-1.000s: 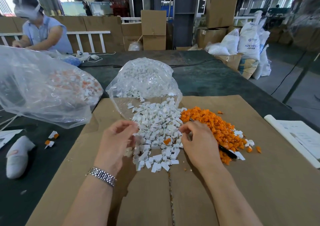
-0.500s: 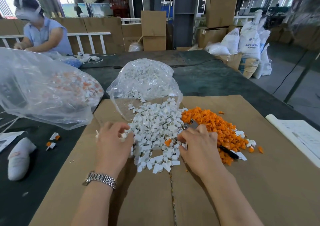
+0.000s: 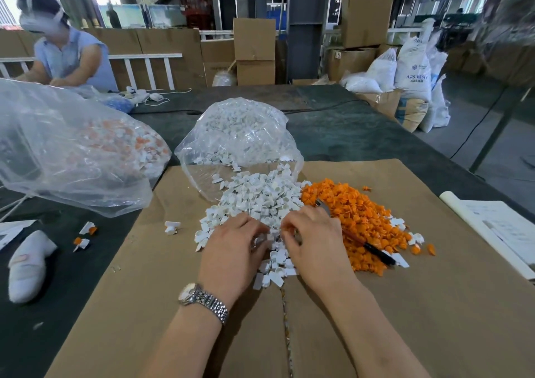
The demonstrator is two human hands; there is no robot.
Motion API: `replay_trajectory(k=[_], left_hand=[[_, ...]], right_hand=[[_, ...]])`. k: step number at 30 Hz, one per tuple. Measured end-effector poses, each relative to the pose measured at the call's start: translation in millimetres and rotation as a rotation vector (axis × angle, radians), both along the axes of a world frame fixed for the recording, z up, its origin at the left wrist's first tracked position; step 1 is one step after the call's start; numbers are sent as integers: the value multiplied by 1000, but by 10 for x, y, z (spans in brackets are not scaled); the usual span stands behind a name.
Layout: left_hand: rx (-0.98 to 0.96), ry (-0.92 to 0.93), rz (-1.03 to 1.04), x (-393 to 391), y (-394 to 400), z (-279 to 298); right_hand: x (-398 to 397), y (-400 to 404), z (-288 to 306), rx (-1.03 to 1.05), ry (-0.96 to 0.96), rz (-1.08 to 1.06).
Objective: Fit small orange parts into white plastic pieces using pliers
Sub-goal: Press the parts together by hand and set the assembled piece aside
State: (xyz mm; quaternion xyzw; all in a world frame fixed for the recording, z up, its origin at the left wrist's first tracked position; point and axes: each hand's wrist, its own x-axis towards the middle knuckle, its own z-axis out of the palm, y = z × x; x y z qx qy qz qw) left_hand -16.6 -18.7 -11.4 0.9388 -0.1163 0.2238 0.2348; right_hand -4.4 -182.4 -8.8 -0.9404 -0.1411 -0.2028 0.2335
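Observation:
A heap of white plastic pieces (image 3: 260,201) spills from a clear bag (image 3: 237,134) onto the cardboard sheet (image 3: 162,290). To its right lies a heap of small orange parts (image 3: 356,212). My left hand (image 3: 234,247) sits on the near side of the white heap, fingers curled down around a white piece. My right hand (image 3: 315,241) faces it and pinches a small orange part (image 3: 285,228) at its fingertips. The pliers (image 3: 376,252) lie across the orange heap under my right hand, with the metal tip beyond the knuckles and the black handle toward the right.
A large clear bag (image 3: 72,157) of mixed white and orange pieces lies at the left. Loose fitted pieces (image 3: 84,235) and a white glove (image 3: 27,264) are on the dark table. A single white piece (image 3: 172,227) lies on the cardboard. Papers (image 3: 503,233) lie at the right, and another person (image 3: 66,56) works at the far left.
My left hand has moved from the left edge of the white heap to its middle, leaving a white piece on the cardboard. My right fingertips have closed on the orange part.

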Motion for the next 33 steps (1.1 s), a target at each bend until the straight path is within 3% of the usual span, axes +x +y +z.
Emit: replay_trajectory(k=[7,13,20,24,28,33], left_hand=[[-619,212,19,-45,62,97],[-962,434,-167,-85,40,180],[-1025,441,-168,-84,-6,180],[-1032,412,-150,-80,29,169],[-1187,516,-237,-73,39,155],[-1397,601,-367,-34,82,143]], right_hand=[[-10,-98,99,666,193,27],[-66,-90,195,921,342,224],[-73,-32,178,858,326,235],[-65,-73,191,972,335,236],[-60,-103,200,1140,380,255],[-79,-112,228,1030,330,298]])
